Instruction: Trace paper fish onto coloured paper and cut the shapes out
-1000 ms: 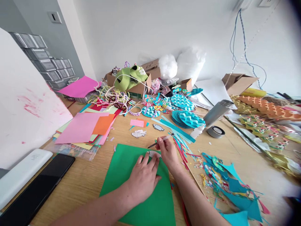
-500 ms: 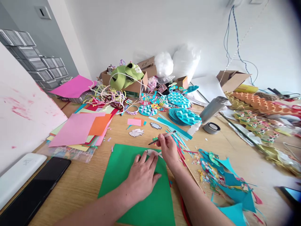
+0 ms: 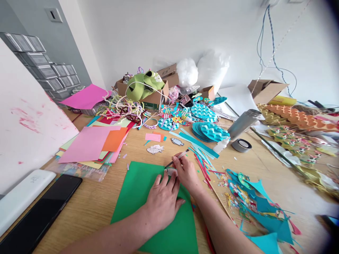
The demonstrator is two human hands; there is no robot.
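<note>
A green sheet of paper (image 3: 132, 197) lies on the table in front of me. On its upper part rests a small paper fish cutout (image 3: 171, 170), partly hidden by my fingers. My left hand (image 3: 164, 197) is laid flat on the sheet, fingers apart, its fingertips pressing on the fish. My right hand (image 3: 186, 173) grips a pencil (image 3: 182, 153), whose tip is at the upper left edge of the fish. Just beyond the sheet lie a white paper fish (image 3: 155, 149) and a grey-blue paper fish (image 3: 177, 141).
Coloured paper sheets (image 3: 84, 144) are stacked at left, near a black phone (image 3: 45, 211). Blue scalloped discs (image 3: 209, 132), a glue bottle (image 3: 221, 144) and a metal flask (image 3: 243, 123) stand beyond my right hand. Blue paper scraps (image 3: 272, 215) lie at right.
My right hand has moved left and down with the pencil, bringing its tip to the fish's edge. The left hand stays pressed on the fish.
</note>
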